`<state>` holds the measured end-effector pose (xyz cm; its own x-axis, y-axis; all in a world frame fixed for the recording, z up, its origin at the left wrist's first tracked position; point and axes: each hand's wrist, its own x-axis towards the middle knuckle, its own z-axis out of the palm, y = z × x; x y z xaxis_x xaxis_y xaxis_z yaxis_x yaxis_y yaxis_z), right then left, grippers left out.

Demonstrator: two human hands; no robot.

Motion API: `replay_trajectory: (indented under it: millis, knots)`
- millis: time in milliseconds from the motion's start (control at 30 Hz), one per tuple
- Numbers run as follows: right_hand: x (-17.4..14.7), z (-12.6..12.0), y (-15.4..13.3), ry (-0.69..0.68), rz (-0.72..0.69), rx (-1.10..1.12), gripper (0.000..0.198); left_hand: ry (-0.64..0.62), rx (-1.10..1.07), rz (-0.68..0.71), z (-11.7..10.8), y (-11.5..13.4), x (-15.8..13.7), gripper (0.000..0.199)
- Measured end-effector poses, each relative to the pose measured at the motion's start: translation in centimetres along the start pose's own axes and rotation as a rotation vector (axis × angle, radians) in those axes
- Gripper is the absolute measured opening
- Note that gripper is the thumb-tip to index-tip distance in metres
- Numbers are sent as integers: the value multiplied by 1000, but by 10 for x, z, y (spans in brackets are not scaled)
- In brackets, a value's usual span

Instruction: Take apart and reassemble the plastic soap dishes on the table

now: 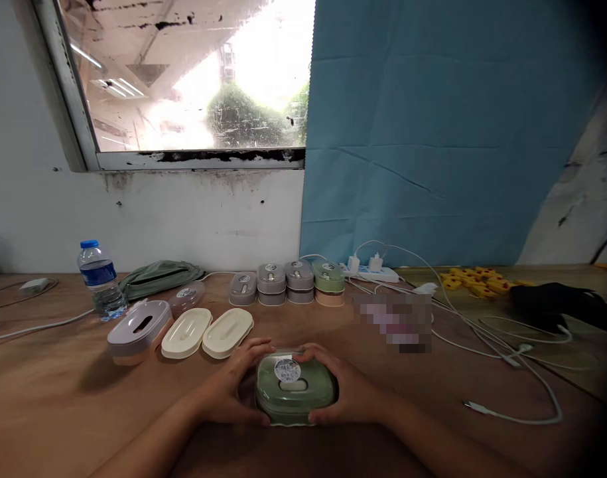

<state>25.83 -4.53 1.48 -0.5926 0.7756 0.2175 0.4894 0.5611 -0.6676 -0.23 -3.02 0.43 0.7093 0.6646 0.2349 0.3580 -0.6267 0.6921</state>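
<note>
In front of me on the table stands a green lidded box (296,398) with rounded corners, a slot in its top and a clear cover bearing a round printed label (287,370). My left hand (236,388) curves around its left side, thumb at the front corner and fingers toward the back. On the opposite side my right hand (345,388) wraps the box, its thumb on the front and its fingers over the back right edge. Both palms are turned inward, so the box's sides are partly hidden.
Two cream oval trays (228,332) and a mauve-and-peach box (138,332) lie left. Several stacked boxes (286,285) line the back. A water bottle (101,282), green pouch (161,277), power strip (373,272), white cables (512,358) and yellow pieces (477,282) also lie around.
</note>
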Motion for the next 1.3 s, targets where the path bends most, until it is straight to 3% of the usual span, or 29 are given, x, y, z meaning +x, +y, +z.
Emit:
replay_trajectory:
  millis: [367,667,1033,1167,1233,1300]
  knots:
    - [2,-2,-1,-28,39,-2,69,15,-7,-35,11,11,7,82]
    - [1,0,11,-37,-43,-5,80,-36,-19,22,11,16,9,91]
    - [-1,0,19,9,-78,229,92,42,136,58,13,19,5,86]
    - [1,2,31,69,-149,523,99,160,192,127,-4,16,-1,82]
    - [4,2,38,160,-169,657,83,303,251,124,-20,13,-3,77]
    - [6,2,43,245,-145,702,64,526,318,48,-40,7,-1,71]
